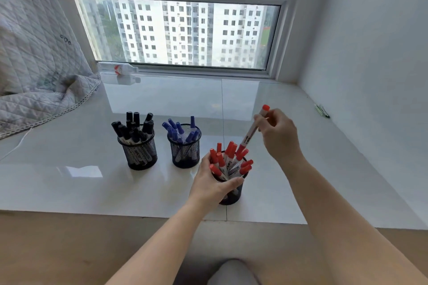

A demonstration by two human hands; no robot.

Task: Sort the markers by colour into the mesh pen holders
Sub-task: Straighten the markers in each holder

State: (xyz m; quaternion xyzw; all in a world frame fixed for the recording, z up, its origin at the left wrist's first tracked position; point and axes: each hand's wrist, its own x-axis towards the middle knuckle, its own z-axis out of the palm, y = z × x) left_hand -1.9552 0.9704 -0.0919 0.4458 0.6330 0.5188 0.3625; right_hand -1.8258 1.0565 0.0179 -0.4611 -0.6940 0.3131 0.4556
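Red markers (228, 159) fill the nearest of 3 black mesh holders on the glossy white sill (289, 169). The left hand (212, 184) grips this red holder (232, 195) around its near side, thumb curled across the front of the mesh and fingers round the rim on the left. The right hand (279, 133) pinches 1 more red marker (252, 129) between thumb and fingers near its upper end. That marker slants, its red cap pointing down and just touching the caps already standing in the holder, its red tail end up and to the right.

Behind and to the left, well apart from the hands, stands the middle holder (185, 152) with blue markers (181, 131), caps up. Further left, the third holder (140, 154) is packed with black markers (134, 127), also caps up. The 2 rear holders stand near each other without touching.

A quilted grey blanket (39, 58) spills onto the sill at far left. A clear plastic bottle (118, 69) with a red label lies on its side against the window frame. A few pens (322, 110) lie by the right wall.
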